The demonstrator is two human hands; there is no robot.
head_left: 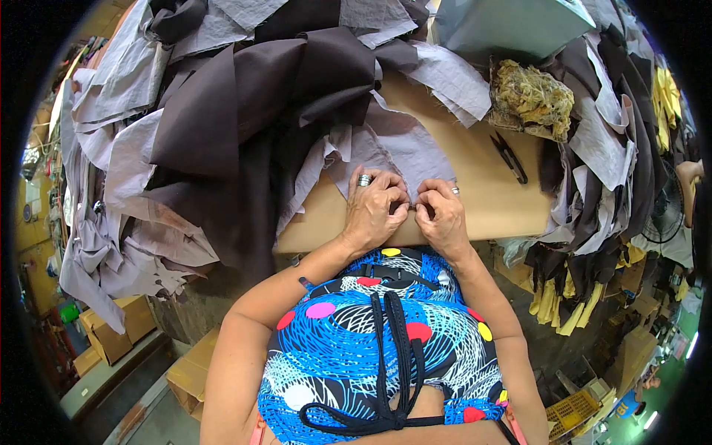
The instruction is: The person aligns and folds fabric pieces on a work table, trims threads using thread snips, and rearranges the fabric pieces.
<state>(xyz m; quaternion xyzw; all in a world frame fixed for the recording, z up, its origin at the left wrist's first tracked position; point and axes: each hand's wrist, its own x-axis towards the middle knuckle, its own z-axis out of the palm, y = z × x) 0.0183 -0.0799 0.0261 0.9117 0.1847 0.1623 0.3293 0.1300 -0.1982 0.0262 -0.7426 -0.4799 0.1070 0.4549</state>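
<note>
Near the front edge of the tan table (500,200), my left hand (376,208) and my right hand (440,215) pinch the lower edge of a pale mauve fabric piece (415,144). The fingertips of both hands almost meet, and what lies right between them is too small to make out. Left of my hands, a large dark brown fabric (259,111) drapes over the table and its front edge. Black thread snips (509,158) lie on the table to the right.
A tangle of yellowish threads (530,100) sits at the back right beside a grey container (512,26). Layered dark and pale fabric (601,133) hangs off the right side. Cardboard boxes (115,330) stand at the lower left. A person's arm (690,185) shows at the far right.
</note>
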